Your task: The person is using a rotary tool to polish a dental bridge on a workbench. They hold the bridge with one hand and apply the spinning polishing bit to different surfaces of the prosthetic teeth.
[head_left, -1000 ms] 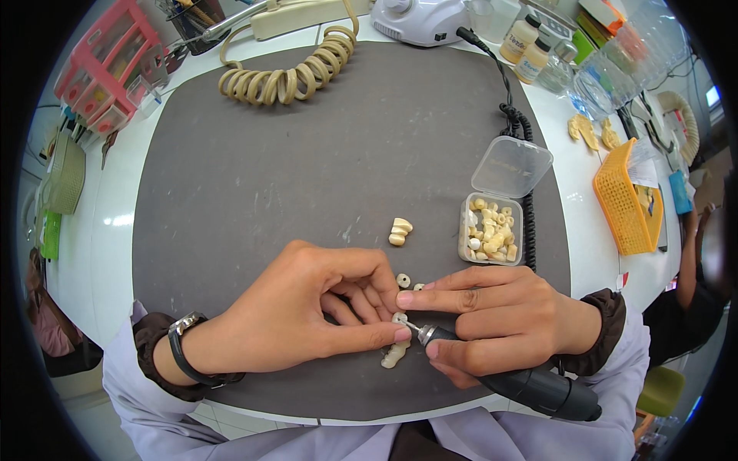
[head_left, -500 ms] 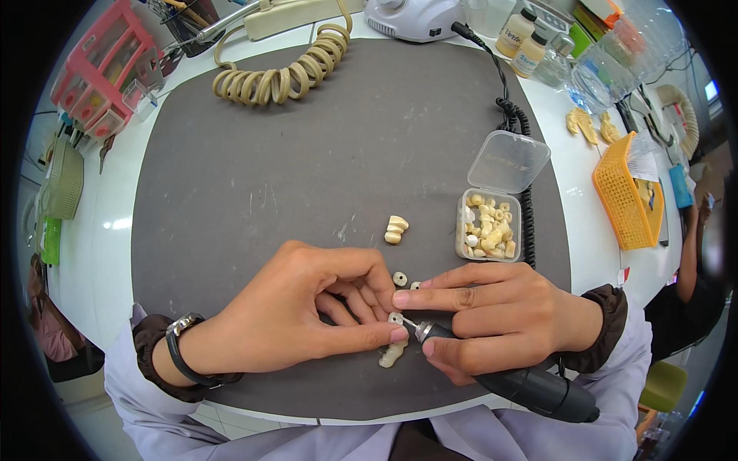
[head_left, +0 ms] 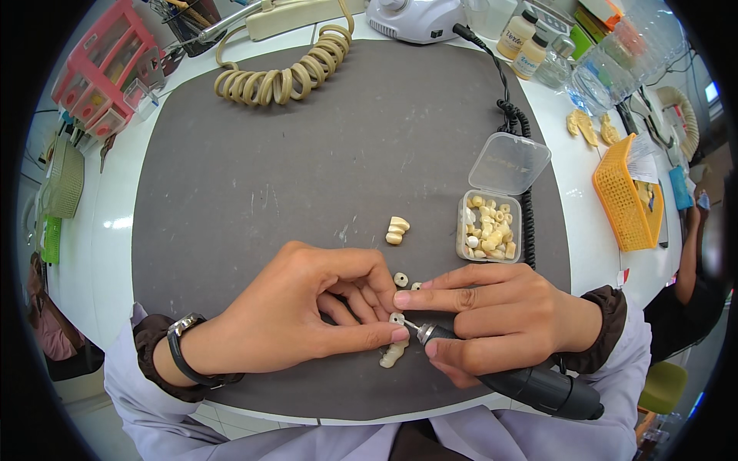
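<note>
My left hand (head_left: 307, 296) is closed, its thumb and forefinger pinching a small whitish dental crown (head_left: 397, 316) with a dark hole in it. My right hand (head_left: 515, 315) grips a black rotary handpiece (head_left: 550, 392). The thin bur at its silver nose (head_left: 427, 333) points left and meets the crown, or nearly so. Under my left thumb a pale, lumpy tooth-coloured strip (head_left: 394, 353) shows; whether it joins the crown is hidden. One loose crown (head_left: 400, 280) lies just beyond my fingertips, with another (head_left: 417, 286) partly behind my right fingers. Farther off sits a cream joined tooth piece (head_left: 397, 230).
A clear lidded box (head_left: 463, 244), lid raised, holds several tooth pieces on the grey mat (head_left: 269, 177). A black coiled cord (head_left: 527, 207) runs beside it to a white control unit (head_left: 415, 19). A beige coiled hose (head_left: 280, 83), yellow basket (head_left: 626, 196) and pink drawers (head_left: 108, 69) stand around.
The rear end of the handpiece has shifted very slightly right and down. Otherwise both hands keep their places, and the pinched crown stays between my left fingers.
</note>
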{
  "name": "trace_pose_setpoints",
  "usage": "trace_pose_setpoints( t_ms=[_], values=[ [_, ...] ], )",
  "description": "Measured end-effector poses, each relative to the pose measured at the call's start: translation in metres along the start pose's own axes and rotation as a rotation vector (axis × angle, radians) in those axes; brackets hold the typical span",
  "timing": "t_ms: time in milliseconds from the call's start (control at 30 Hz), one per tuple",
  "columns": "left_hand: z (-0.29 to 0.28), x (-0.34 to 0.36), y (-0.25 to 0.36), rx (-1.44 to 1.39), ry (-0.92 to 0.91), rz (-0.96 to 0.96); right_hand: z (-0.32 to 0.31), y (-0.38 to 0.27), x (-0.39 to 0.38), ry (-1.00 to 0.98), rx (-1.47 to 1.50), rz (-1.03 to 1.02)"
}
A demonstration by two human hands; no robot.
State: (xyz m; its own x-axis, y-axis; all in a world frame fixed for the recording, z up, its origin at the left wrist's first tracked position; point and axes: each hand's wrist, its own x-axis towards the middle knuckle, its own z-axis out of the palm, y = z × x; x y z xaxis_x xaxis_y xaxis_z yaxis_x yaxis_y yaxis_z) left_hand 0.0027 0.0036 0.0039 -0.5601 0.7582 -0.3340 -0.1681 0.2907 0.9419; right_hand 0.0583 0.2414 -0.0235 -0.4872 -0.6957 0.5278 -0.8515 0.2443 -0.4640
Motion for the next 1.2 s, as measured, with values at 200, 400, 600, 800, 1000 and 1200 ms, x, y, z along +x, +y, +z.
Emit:
trace_pose_setpoints(
  t_ms=[200, 400, 600, 800, 1000, 1200],
  values=[
    [0.0000, 0.0002, 0.0000, -0.004, 0.000, -0.002, 0.0000, -0.0001, 0.0000, 0.001, 0.004, 0.007],
    [0.0000, -0.0001, 0.0006, 0.002, -0.002, -0.003, -0.0007, -0.0002, -0.0002, -0.011, 0.001, 0.005],
    [0.0006, 0.0005, 0.0010, 0.000, -0.004, -0.002, 0.0004, -0.0005, -0.0002, 0.016, 0.001, 0.009],
    [0.0002, -0.0002, -0.0003, -0.012, -0.003, 0.001, 0.0008, 0.0001, 0.0001, 0.003, -0.010, -0.002],
    [0.0013, -0.0001, 0.0006, -0.025, 0.005, -0.006, 0.0017, 0.0010, -0.0013, 0.023, -0.015, -0.020],
    [0.0017, 0.0004, 0.0012, -0.006, 0.020, -0.013, 0.0009, 0.0016, -0.0006, 0.028, -0.017, -0.034]
  ],
)
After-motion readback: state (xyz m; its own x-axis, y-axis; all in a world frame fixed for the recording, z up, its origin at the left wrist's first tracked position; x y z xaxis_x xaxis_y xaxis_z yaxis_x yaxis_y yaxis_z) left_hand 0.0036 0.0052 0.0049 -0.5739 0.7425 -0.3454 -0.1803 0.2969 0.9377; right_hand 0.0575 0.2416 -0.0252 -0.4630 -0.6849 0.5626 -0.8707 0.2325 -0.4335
